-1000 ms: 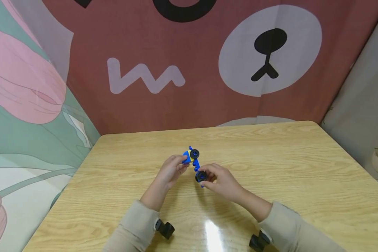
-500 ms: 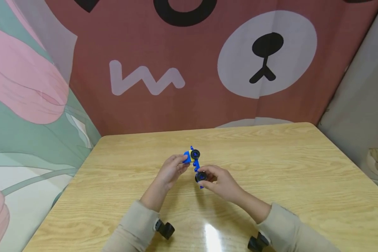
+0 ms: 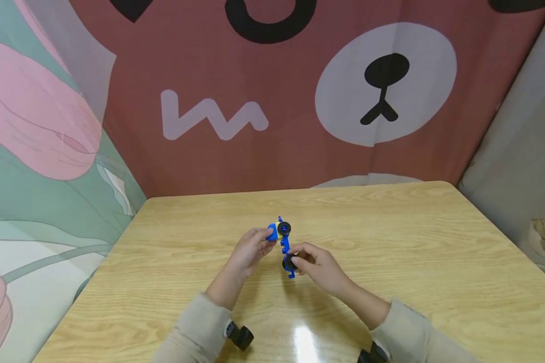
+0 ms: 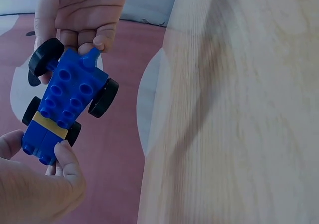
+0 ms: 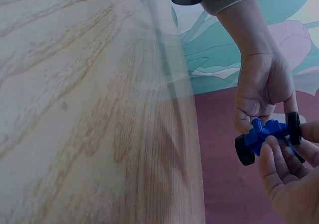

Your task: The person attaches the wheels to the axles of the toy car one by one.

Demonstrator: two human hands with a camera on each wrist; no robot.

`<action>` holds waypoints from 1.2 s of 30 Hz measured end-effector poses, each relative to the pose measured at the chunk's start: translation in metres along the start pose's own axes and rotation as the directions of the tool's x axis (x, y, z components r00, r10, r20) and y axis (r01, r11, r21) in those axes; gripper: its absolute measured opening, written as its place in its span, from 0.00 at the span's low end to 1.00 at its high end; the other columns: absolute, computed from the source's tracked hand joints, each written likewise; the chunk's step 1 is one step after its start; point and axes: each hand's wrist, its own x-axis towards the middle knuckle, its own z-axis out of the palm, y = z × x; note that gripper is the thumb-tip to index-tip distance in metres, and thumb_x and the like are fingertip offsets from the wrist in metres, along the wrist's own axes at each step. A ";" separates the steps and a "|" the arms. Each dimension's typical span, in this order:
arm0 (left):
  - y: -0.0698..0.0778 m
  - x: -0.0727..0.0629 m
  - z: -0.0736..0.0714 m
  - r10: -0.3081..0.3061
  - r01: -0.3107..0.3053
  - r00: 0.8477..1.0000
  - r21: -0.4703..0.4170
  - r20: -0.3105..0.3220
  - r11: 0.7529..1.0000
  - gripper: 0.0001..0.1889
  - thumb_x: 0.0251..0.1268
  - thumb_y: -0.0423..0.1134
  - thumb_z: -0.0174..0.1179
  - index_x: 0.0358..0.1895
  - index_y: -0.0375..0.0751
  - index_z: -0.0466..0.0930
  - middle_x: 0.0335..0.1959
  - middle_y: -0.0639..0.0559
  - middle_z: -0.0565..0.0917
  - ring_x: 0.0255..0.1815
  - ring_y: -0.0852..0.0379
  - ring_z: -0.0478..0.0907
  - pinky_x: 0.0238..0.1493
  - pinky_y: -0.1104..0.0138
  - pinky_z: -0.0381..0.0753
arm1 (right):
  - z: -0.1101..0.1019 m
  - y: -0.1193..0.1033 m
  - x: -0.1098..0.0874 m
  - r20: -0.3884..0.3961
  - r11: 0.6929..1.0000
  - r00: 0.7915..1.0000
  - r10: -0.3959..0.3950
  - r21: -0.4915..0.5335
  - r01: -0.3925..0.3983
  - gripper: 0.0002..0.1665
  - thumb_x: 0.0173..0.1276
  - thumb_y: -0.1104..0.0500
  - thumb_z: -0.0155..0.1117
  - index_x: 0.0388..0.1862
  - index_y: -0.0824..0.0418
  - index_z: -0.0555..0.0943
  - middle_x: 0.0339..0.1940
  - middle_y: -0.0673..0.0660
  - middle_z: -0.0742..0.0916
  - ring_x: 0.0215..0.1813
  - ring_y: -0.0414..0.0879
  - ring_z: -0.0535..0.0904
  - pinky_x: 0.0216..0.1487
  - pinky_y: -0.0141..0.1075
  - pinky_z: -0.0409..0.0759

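Observation:
A blue toy brick car with black wheels is held above the table between both hands. My left hand pinches the blue block beside a yellow strip at one end. At the other end, fingers of my right hand pinch a black wheel, thumb across its face. In the left wrist view this wheel stands out from the studded chassis, with some blue axle showing. The right wrist view shows the wheel between right thumb and fingers.
A light wood table spreads under the hands. Behind it hangs a brown bear-print cloth, with a floral cloth at the left. A pale curtain hangs at the right.
The head view has tilted slightly, so hands and car sit a little lower. My right thumb has moved up onto the wheel's face, and the car's blue end piece shows more.

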 end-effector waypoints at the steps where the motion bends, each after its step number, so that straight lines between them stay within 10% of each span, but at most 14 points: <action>1: 0.000 0.000 0.001 -0.001 0.001 1.000 -0.002 -0.002 1.000 0.12 0.59 0.36 0.51 0.40 0.31 0.64 0.30 0.49 0.72 0.34 0.55 0.72 0.42 0.67 0.70 | 0.000 0.000 0.000 -0.001 1.000 1.000 0.003 0.005 -0.003 0.10 0.63 0.65 0.52 0.43 0.66 0.74 0.28 0.56 0.78 0.30 0.54 0.74 0.33 0.42 0.76; 36: -0.006 0.004 0.009 0.003 0.000 0.999 -0.070 0.038 0.998 0.11 0.60 0.33 0.48 0.41 0.28 0.63 0.37 0.45 0.71 0.38 0.56 0.72 0.52 0.61 0.67 | -0.004 0.009 0.006 0.057 0.958 0.981 0.187 0.209 -0.195 0.19 0.58 0.63 0.57 0.44 0.75 0.69 0.35 0.59 0.77 0.37 0.47 0.75 0.39 0.43 0.75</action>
